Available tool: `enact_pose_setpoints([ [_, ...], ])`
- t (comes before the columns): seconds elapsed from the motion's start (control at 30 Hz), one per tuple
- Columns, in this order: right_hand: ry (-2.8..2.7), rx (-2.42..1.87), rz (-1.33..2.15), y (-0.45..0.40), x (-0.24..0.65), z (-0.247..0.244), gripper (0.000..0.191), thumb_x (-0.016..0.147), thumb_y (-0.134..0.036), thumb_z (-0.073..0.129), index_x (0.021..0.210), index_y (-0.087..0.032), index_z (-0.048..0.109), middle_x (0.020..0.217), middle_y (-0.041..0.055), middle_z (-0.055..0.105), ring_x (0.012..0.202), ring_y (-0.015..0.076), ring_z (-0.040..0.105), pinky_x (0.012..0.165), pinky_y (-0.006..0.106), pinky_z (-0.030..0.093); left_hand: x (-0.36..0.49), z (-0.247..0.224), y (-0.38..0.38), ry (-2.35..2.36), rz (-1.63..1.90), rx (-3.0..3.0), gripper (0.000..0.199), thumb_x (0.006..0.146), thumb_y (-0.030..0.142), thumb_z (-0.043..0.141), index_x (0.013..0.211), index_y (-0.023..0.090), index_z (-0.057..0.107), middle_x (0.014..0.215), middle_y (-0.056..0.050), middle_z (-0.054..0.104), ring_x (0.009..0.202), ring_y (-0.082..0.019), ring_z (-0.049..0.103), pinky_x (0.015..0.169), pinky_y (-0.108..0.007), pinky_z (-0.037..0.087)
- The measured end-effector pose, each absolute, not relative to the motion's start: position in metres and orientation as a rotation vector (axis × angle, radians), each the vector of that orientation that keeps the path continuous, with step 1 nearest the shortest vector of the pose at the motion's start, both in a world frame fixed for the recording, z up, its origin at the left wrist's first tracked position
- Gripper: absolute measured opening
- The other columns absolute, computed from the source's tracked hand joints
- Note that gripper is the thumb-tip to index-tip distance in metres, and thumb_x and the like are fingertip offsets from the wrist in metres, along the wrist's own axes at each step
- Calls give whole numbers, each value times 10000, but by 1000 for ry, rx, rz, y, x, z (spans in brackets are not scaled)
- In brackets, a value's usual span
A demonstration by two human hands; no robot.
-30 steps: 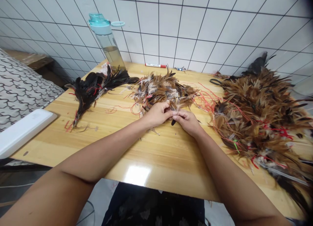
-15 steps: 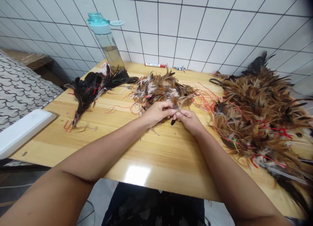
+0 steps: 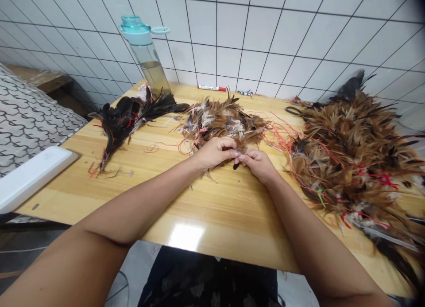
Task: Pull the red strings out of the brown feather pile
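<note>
At the middle of the table, my left hand (image 3: 219,152) and my right hand (image 3: 257,163) meet with fingertips pinched together. Between them is a small brown feather (image 3: 244,146), its lower part hidden by the fingers. A small black piece (image 3: 236,166) pokes out below the fingertips; I cannot make out what it is. Just behind my hands lies a loose heap of brown feathers (image 3: 221,114) with pale fluff and bits of thread. Orange-red threads (image 3: 279,136) trail from this heap toward the right.
Black feathers (image 3: 117,125) tied with red thread lie at left. A big pile of brown feathers (image 3: 358,143) covers the right side. At the back stand a water bottle (image 3: 149,59) and a red-capped marker (image 3: 211,87). A white box-like object (image 3: 38,176) rests by the left edge.
The view has shifted very slightly. Both hands keep the same pinch at the same spot, and the feather heaps have not moved.
</note>
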State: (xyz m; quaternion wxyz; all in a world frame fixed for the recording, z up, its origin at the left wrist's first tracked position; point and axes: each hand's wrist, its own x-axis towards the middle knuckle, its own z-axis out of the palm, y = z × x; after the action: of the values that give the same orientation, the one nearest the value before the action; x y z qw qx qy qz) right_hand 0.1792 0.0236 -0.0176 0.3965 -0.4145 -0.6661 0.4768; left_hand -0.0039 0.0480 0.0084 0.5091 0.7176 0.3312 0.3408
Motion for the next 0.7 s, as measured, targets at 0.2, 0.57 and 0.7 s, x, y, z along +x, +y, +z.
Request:
enact_pose_setpoints([
  [0.2, -1647, -1031, 1251, 22, 178, -16, 313, 770, -461, 642, 676, -169, 705, 643, 1, 610, 623, 110, 515, 658, 260, 425, -4, 2, 49, 771, 857, 1708, 128, 740, 258, 666, 737, 130, 670, 772, -22, 613, 709, -118, 540, 672, -244, 408],
  [0.57, -1410, -1014, 1328, 22, 175, -14, 303, 669, -477, 764, 749, -191, 704, 756, 11, 704, 712, 129, 614, 724, 275, 496, 7, 2, 42, 589, 895, 887, 338, 607, 281, 841, 773, 98, 611, 668, 5, 582, 607, -65, 529, 608, -207, 401],
  [0.7, -1423, -989, 1358, 21, 174, -14, 303, 692, -475, 752, 745, -185, 682, 767, 23, 716, 759, 145, 649, 776, 305, 514, 7, 0, 41, 586, 852, 830, 329, 607, 263, 843, 757, 91, 607, 662, -1, 582, 614, -68, 540, 613, -210, 412],
])
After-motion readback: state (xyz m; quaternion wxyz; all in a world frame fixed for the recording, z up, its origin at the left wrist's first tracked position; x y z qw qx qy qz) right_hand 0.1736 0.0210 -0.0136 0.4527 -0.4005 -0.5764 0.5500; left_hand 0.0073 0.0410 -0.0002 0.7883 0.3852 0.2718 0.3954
